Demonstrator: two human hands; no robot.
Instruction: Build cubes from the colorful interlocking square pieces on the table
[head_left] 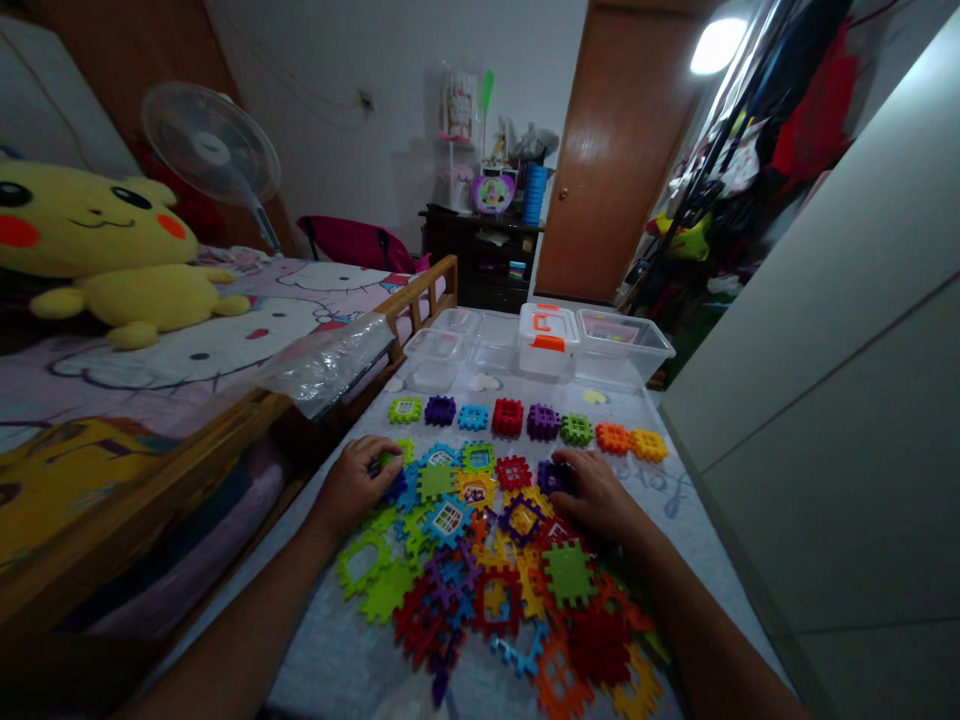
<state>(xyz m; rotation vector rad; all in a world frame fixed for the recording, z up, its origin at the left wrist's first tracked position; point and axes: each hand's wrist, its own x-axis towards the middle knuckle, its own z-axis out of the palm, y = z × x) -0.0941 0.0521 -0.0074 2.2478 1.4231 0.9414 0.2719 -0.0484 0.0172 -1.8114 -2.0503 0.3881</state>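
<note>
A pile of toothed plastic building pieces in several colours lies on the cloth-covered table. My left hand [358, 482] is at the pile's upper left, fingers bent with a gap between thumb and forefinger. It is next to a dark blue piece [394, 488] and a lime green piece [406, 449]. At the upper right, my right hand [594, 488] has thumb and fingers around a purple piece [553, 477]. Between the hands lie a green square [435, 482], a blue window piece [447, 520] and a red window piece [514, 472].
Behind the pile runs a row of small assembled blocks, among them a red block [508, 417] and an orange block [613, 437]. Clear plastic boxes [626, 340] and a lidded box [548, 345] stand farther back. A wooden bed rail [247, 425] borders the left; a pale cabinet [817, 400] stands right.
</note>
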